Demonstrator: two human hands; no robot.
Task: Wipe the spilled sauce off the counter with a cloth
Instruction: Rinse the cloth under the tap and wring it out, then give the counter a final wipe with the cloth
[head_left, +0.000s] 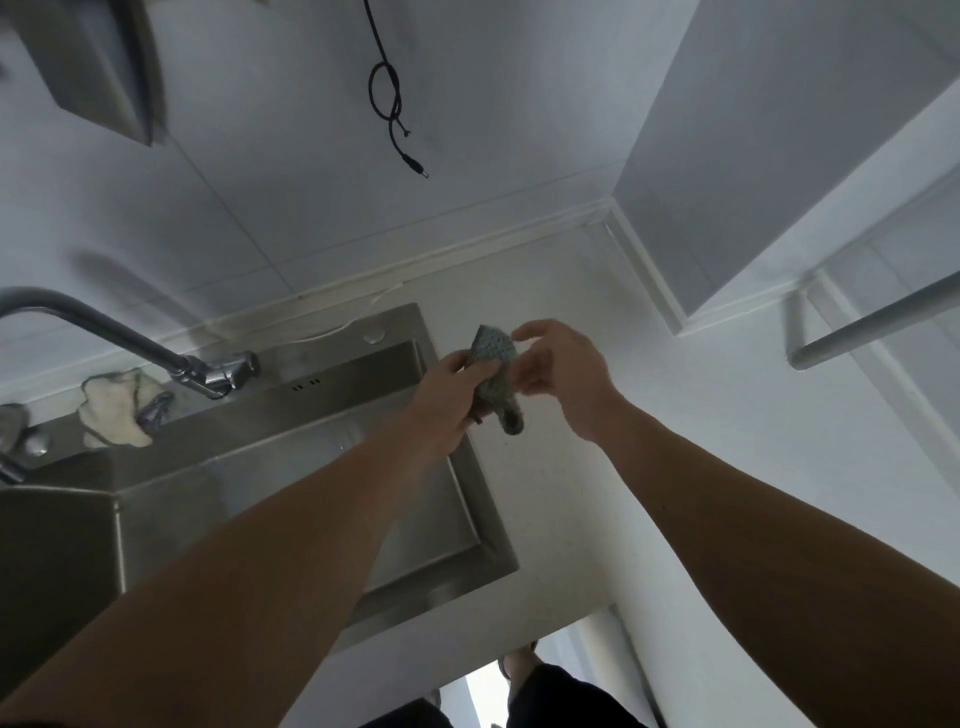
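At mid-frame, above the sink's (470, 467) right rim, the left hand (447, 400) grips the dotted cloth (493, 371) while the right hand (566, 379) pinches its top edge, bare counter (701, 457) spreading rightward.

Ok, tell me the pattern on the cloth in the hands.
Pale grey-blue with small dark dots, seen on the cloth in the head view.
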